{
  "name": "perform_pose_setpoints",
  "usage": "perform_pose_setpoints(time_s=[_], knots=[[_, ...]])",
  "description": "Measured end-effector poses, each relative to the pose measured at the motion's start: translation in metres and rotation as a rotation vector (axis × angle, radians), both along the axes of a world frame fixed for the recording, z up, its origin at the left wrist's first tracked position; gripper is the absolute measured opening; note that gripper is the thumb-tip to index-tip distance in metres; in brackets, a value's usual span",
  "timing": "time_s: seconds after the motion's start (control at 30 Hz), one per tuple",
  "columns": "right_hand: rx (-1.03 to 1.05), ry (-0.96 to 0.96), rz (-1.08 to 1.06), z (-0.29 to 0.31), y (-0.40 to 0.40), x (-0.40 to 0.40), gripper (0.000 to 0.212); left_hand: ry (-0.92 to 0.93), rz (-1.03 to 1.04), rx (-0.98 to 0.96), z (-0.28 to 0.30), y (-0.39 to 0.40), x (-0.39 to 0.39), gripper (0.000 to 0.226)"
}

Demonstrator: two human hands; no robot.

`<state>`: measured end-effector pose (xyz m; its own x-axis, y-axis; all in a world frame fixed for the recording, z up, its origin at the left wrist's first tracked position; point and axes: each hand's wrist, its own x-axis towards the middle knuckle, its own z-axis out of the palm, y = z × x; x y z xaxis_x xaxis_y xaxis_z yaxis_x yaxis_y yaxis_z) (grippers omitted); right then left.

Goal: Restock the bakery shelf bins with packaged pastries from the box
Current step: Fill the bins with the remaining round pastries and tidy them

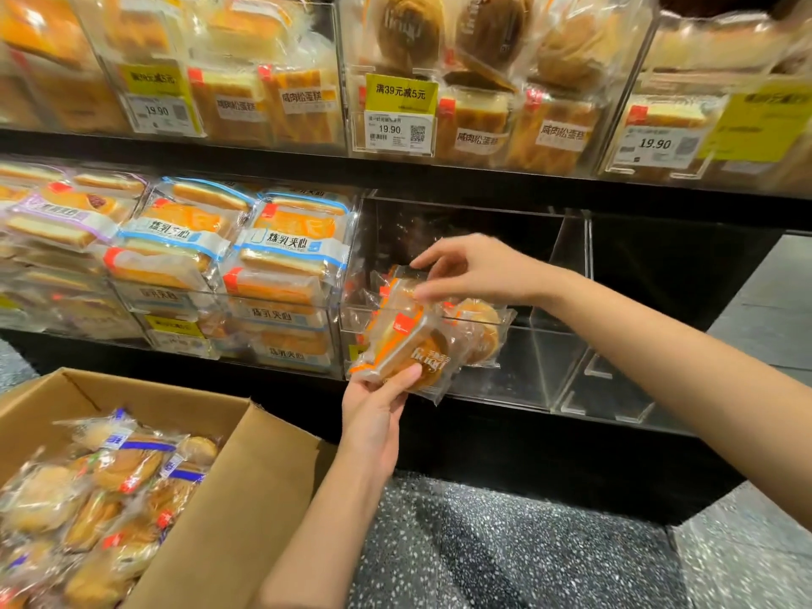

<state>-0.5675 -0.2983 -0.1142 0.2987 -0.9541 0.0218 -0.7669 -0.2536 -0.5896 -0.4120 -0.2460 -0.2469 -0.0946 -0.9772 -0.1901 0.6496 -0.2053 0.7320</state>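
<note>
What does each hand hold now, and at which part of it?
The left hand grips a wrapped pastry at its lower edge. The right hand pinches the top edge of the same pack.

The packaged pastry point(411, 351) gripped by the left hand point(373, 410) is sealed in glossy, crinkled clear plastic film printed with orange. Under the right hand point(474, 268), the bin point(549, 358) is smooth, transparent acrylic that catches reflections. Down to the left of the left hand, the box point(246, 481) is matt brown cardboard with a raw, creased flap edge, and the pastries inside it point(101, 490) wear the same shiny film. The floor point(505, 551) beneath both forearms is speckled dark stone with a dull sheen. The shelf edge point(263, 162) above the hands looks matt black.
</note>
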Motion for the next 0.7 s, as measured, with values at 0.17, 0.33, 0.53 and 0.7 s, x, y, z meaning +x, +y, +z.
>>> perform_pose_setpoints(time_s=[0.17, 0.33, 0.53, 0.7], knots=[[0.090, 0.278, 0.204, -0.012, 0.019, 0.014, 0.061, -0.048, -0.100, -0.129, 0.006, 0.005, -0.003, 0.049], [-0.035, 0.055, 0.023, 0.016, 0.015, -0.014, 0.056, -0.168, -0.121, -0.202, 0.007, 0.005, -0.004, 0.054], [-0.252, 0.354, -0.195, 0.007, -0.008, -0.041, 0.051, -0.465, -0.023, -0.109, -0.008, -0.001, -0.003, 0.049], [0.173, 0.421, -0.078, -0.030, -0.026, -0.038, 0.040, -0.480, -0.020, -0.012, -0.008, -0.002, -0.001, 0.053]])
